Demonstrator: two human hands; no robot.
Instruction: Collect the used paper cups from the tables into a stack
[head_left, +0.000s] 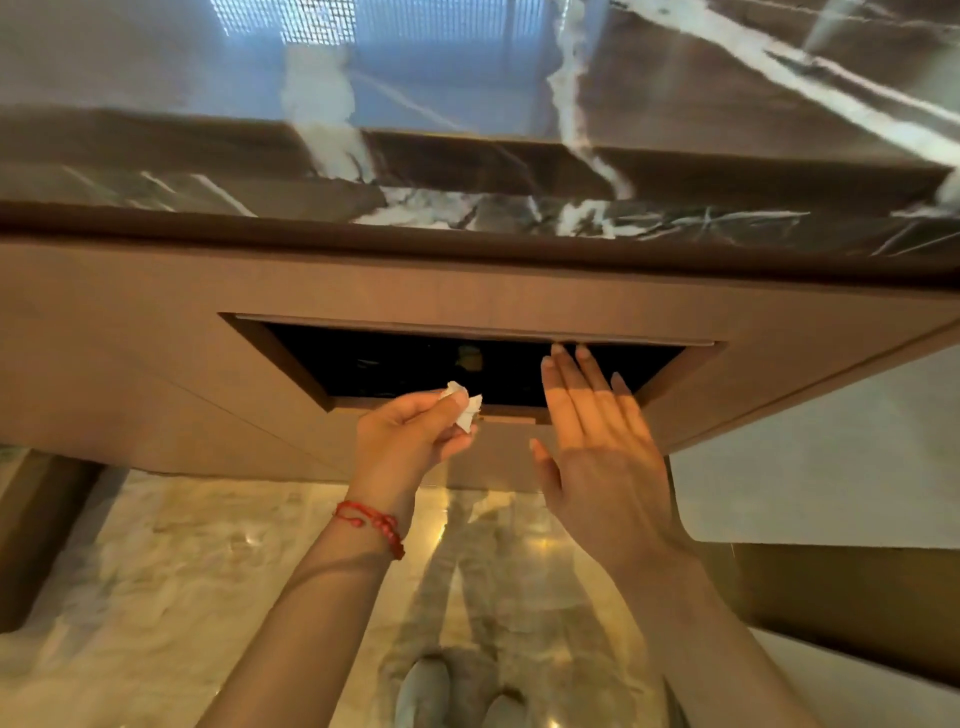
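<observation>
Writing: none can be read on any surface here.
Hands: two, both bare, both raised to the dark opening (415, 364) in the brown panel (130, 332).
Left hand (410, 441): curled closed, thumb and fingertips pinching one small crumpled white scrap of paper (464, 408), held at the lower edge of the opening.
Right hand (597, 441): flat and fully open, fingers straight and close together; its fingertips (558, 353) reach the top edge of the opening, the palm lies against the pushed-in flap, and it holds nothing.
Bracelet (371, 522): one, red cord, on the left wrist.
Paper cups: none can be made out; one pale shape shows deep inside the opening, too dim to tell what it is.
Counter (467, 171): one dark marble top with white veins, running above the brown panel.
Floor (156, 571): glossy pale stone.
Shoes (457, 696): two, light-coloured, at the bottom edge.
</observation>
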